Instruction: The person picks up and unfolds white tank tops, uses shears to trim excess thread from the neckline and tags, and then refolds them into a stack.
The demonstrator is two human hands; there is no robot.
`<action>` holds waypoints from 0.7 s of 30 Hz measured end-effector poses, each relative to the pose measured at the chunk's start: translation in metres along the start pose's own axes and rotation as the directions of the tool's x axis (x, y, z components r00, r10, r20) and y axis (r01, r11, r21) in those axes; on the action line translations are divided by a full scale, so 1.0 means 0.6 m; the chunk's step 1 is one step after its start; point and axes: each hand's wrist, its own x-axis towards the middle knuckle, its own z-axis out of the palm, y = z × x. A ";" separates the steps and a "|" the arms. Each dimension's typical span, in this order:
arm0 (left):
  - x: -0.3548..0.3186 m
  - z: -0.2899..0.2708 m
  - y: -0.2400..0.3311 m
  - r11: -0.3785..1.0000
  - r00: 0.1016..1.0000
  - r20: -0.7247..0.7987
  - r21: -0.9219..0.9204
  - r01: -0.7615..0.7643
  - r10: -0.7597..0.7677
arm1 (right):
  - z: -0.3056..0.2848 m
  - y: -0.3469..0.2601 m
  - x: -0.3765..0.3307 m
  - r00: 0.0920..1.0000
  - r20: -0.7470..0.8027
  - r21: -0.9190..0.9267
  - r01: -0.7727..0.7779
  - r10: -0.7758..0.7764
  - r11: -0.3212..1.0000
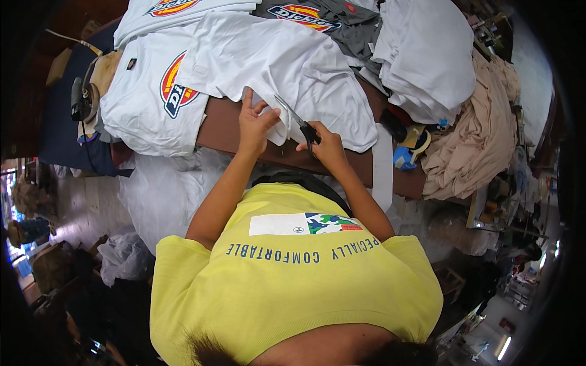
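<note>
Left fingers (pixel 271 116) hold one white garment (pixel 274 58); right fingers (pixel 318 127) grip one black-handled scissors (pixel 305 127).

An iron (pixel 78 100) sits at left, heaped beige cloth (pixel 473 137) at right beside a tape roll (pixel 425 143).

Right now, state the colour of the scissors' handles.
The scissors' handles are black, best seen in the head view.

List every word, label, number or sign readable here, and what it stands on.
Wording not copied; places only.
Left white shirt: large lettering on its badge, partly covered; neck label too small to read.
Grey shirt: readable lettering on its badge.
Back white shirt: badge cut off above.
Yellow shirt: upside-down blue lettering; patch print too small.
</note>
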 end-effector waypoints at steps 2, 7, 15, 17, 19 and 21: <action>0.000 -0.001 -0.002 1.000 1.000 0.004 0.009 -0.002 0.002 | 0.003 0.006 0.001 1.000 0.003 0.007 0.001 -0.001 1.000; -0.002 0.000 -0.002 1.000 1.000 0.024 -0.021 -0.017 0.018 | -0.003 -0.022 0.018 0.994 -0.036 -0.095 0.100 -0.104 0.991; -0.003 0.001 -0.006 0.999 0.999 0.036 -0.023 -0.022 0.023 | 0.002 -0.012 0.025 0.999 -0.006 -0.035 0.032 -0.033 0.999; -0.003 0.001 -0.010 0.999 0.999 0.035 -0.041 -0.017 0.018 | 0.007 0.005 0.023 0.999 -0.008 -0.014 0.044 -0.045 0.999; -0.004 0.000 -0.013 0.999 0.999 0.036 -0.043 -0.009 0.010 | 0.011 0.019 0.021 0.998 -0.013 0.009 0.065 -0.065 0.998; -0.006 -0.002 -0.013 1.000 0.999 0.039 -0.029 0.002 -0.001 | 0.010 0.020 0.021 0.999 0.012 0.053 0.045 -0.046 0.998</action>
